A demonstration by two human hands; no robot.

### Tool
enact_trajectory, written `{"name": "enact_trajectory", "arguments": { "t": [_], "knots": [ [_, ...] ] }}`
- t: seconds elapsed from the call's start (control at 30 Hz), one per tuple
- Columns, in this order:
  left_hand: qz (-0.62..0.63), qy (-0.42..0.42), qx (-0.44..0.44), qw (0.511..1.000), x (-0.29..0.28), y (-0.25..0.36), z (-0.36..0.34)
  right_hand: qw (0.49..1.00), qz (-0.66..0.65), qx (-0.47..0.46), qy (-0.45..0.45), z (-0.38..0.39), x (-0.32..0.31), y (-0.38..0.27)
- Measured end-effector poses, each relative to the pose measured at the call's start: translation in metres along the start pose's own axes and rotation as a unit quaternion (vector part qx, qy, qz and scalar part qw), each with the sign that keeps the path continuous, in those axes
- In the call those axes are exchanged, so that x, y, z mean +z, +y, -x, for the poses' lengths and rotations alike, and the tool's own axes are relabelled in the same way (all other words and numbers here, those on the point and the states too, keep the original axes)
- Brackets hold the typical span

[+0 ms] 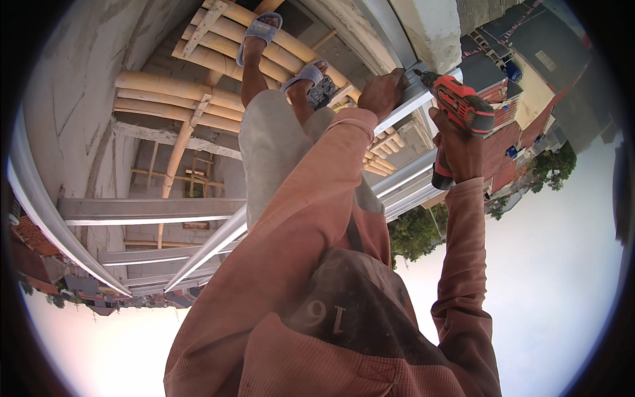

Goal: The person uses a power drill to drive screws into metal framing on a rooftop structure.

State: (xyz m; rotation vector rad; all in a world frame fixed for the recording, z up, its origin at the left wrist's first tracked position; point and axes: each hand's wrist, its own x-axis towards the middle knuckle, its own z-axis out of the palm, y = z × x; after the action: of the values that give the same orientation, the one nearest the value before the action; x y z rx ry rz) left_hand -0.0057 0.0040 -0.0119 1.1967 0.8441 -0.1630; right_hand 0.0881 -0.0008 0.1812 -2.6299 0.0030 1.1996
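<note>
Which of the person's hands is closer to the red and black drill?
The right. The right hand is wrapped around the handle of the drill; the left hand is just left of the drill's tip, at the metal beam.

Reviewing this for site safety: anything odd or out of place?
Yes: open-toed sandals on a gapped bamboo platform look risky, with toes exposed while the right hand holds a red power drill near a metal beam. Nearby concrete has a ragged edge.
</note>
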Motion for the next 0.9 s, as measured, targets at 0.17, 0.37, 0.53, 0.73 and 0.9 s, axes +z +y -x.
{"name": "enact_trajectory", "arguments": {
  "t": [0.17,0.37,0.53,0.73,0.9],
  "knots": [
    [-0.005,0.006,0.003,1.000,0.001,0.003,0.000,1.000,0.025,0.009,0.014,0.004,0.003,0.010],
    [0.011,-0.035,-0.034,0.999,0.004,-0.003,-0.008,0.988,0.099,-0.105,0.057,0.003,0.009,0.046],
    [0.007,-0.018,-0.004,1.000,0.004,-0.003,-0.004,0.975,0.184,-0.116,0.055,0.013,0.015,0.027],
    [0.017,-0.037,0.039,0.998,0.000,-0.015,-0.008,0.928,0.311,-0.195,0.066,0.018,0.027,0.018],
    [-0.014,-0.042,-0.005,0.999,-0.004,-0.009,-0.008,0.947,0.267,-0.162,0.078,0.021,0.032,0.017]
  ]
}}
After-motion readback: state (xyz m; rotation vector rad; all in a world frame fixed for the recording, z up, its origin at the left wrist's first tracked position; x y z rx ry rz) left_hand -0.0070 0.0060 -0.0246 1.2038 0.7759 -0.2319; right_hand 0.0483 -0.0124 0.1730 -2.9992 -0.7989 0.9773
